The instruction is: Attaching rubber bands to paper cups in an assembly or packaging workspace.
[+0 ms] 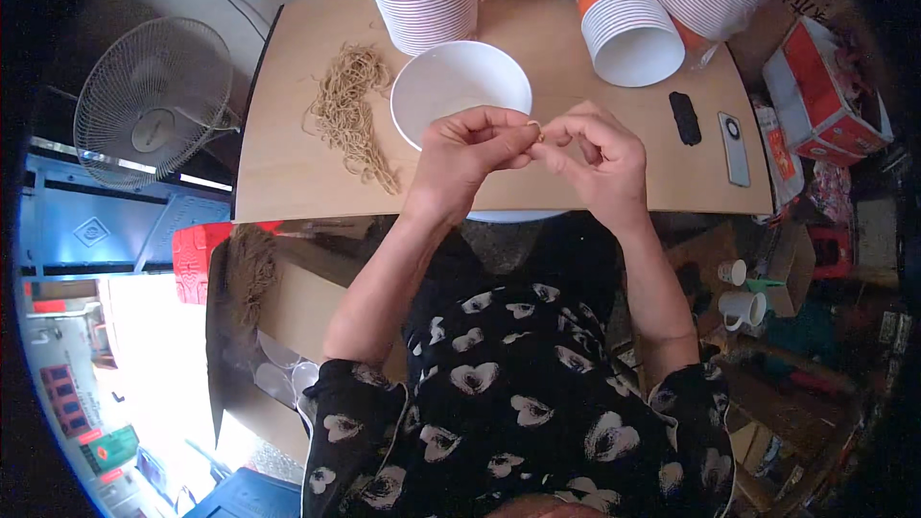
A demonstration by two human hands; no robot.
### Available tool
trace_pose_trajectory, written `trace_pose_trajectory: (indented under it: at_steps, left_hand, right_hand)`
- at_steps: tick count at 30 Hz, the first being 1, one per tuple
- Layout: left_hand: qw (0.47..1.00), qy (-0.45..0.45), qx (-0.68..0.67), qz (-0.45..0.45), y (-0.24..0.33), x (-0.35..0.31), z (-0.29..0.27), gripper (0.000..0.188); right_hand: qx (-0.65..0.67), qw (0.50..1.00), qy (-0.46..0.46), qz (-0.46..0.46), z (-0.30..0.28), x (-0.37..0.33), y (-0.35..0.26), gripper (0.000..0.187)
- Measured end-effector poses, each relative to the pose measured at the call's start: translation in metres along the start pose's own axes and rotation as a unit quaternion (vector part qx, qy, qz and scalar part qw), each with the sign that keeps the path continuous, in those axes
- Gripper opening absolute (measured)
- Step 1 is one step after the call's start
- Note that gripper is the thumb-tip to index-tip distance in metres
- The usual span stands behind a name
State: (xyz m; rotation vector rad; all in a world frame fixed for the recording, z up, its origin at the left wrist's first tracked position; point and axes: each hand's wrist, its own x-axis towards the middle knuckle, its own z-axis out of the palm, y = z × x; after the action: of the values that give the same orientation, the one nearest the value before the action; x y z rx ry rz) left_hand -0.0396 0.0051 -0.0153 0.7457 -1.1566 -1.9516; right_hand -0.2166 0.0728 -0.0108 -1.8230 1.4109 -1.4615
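Note:
My left hand (pixel 472 152) and my right hand (pixel 602 161) meet above the table's near edge, fingertips almost touching. Both are closed in a pinch on a small bit of tan cord (pixel 535 128); most of it is hidden by the fingers. Just beyond my left hand a white paper bucket (pixel 414 96) stands with its wide mouth toward me. Left of the bucket, a tangled heap of tan cords (pixel 347 101) lies on the tabletop (pixel 288 149).
Behind the bucket rises a tall stack of orange-and-white paper buckets (pixel 422 5). More nested buckets (pixel 614 24) lie at the back right. A black object (pixel 684 118) and a phone-like silver slab (pixel 734 149) rest on the right. A fan (pixel 153 101) stands off the table's left side.

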Motion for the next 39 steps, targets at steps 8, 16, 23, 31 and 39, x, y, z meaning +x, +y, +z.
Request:
trace_pose_trajectory:
  at_steps: [8, 16, 23, 31, 39]
  left_hand:
    - [1.000, 0.004, 0.023, -0.007, -0.002, 0.002, 0.004, 0.014]
    - [1.000, -0.009, 0.012, -0.014, -0.006, 0.002, 0.007, 0.017]
    - [0.998, 0.007, 0.065, 0.013, -0.009, 0.002, 0.014, 0.017]
    - [0.982, 0.014, 0.149, 0.115, -0.019, -0.002, 0.014, 0.013]
    - [0.983, 0.031, 0.145, 0.109, -0.023, 0.000, 0.012, 0.012]
  right_hand:
    - [-0.048, 0.998, 0.040, -0.022, 0.005, 0.000, 0.004, 0.009]
    - [0.017, 1.000, 0.020, 0.015, 0.004, -0.003, 0.002, 0.006]
    - [0.086, 0.991, 0.011, 0.099, 0.001, -0.006, 0.005, 0.006]
    - [0.351, 0.880, -0.001, 0.319, -0.001, -0.003, 0.014, 0.013]
    - [0.386, 0.860, 0.008, 0.333, 0.002, -0.005, 0.016, 0.014]
